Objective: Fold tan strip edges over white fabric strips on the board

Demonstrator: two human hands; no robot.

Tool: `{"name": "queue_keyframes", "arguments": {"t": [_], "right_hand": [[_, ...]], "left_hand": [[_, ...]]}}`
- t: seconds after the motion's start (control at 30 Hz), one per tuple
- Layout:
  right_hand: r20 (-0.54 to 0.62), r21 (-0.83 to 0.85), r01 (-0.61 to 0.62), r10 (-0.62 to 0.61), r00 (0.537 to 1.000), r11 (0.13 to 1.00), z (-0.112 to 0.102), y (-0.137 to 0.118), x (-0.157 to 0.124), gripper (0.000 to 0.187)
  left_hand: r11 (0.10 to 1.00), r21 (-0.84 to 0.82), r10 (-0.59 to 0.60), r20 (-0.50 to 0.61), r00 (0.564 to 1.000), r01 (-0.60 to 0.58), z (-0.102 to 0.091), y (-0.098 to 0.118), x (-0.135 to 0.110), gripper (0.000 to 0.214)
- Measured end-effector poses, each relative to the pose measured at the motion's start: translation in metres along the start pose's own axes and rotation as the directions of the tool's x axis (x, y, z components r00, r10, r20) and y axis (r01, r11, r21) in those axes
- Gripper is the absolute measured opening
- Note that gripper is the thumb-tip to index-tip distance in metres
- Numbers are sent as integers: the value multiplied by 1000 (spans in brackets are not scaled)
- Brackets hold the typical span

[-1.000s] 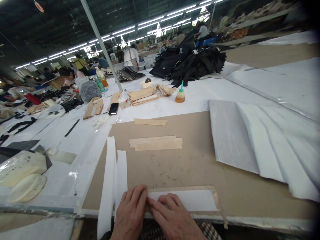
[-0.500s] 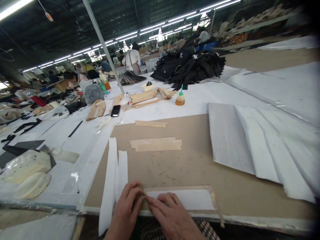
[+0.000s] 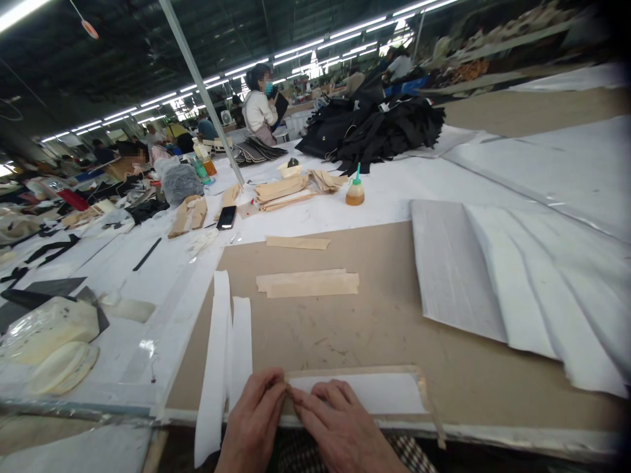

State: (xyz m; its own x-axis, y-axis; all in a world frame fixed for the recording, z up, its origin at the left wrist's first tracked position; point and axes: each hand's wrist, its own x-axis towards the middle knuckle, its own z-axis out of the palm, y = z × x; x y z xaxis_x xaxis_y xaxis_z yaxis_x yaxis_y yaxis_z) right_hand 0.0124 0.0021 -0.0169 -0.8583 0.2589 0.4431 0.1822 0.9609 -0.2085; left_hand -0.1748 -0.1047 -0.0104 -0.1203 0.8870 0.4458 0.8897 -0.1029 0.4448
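Observation:
A white strip with a tan border (image 3: 374,391) lies along the near edge of the brown board (image 3: 384,315). My left hand (image 3: 254,424) and my right hand (image 3: 332,427) meet at its left end, fingertips pressed together on the corner. Whether they pinch the edge or only press it flat I cannot make out. Two long white strips (image 3: 224,361) lie just left of my left hand, hanging over the table edge. A short stack of tan strips (image 3: 308,283) sits farther up the board, with one single tan strip (image 3: 297,242) beyond it.
Fanned white sheets (image 3: 507,282) cover the board's right side. A glue bottle (image 3: 355,190), a black phone (image 3: 227,217), tan piece stacks (image 3: 280,189) and a black fabric pile (image 3: 374,128) lie farther back. Pale moulded pieces (image 3: 49,341) sit at left. Other people work in the background.
My fingertips have drawn closer together at the strip's left corner, the left hand shifting slightly. The view has wobbled a little. A person in the background has turned.

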Motion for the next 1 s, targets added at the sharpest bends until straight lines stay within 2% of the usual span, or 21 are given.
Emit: {"name": "queue_keyframes", "arguments": {"t": [0.23, 0.63, 0.83, 0.9, 1.0], "right_hand": [[-48, 62, -1, 4, 999, 998, 4, 1, 0, 31], [-34, 59, -4, 6, 999, 998, 5, 1, -1, 28], [-43, 74, -5, 8, 999, 997, 4, 0, -1, 27], [-39, 78, -10, 13, 999, 997, 3, 0, 0, 26], [-44, 79, -5, 9, 999, 997, 5, 1, -1, 25]], "left_hand": [[1000, 19, 23, 35, 999, -24, 0, 0, -1, 25], [994, 93, 53, 74, 996, -60, 1, -1, -2, 29], [984, 118, 124, 104, 987, -136, 0, 0, 1, 32], [992, 73, 90, 105, 990, -98, -2, 1, 3, 32], [999, -46, -16, 110, 994, 21, -5, 1, 5, 23]]}}
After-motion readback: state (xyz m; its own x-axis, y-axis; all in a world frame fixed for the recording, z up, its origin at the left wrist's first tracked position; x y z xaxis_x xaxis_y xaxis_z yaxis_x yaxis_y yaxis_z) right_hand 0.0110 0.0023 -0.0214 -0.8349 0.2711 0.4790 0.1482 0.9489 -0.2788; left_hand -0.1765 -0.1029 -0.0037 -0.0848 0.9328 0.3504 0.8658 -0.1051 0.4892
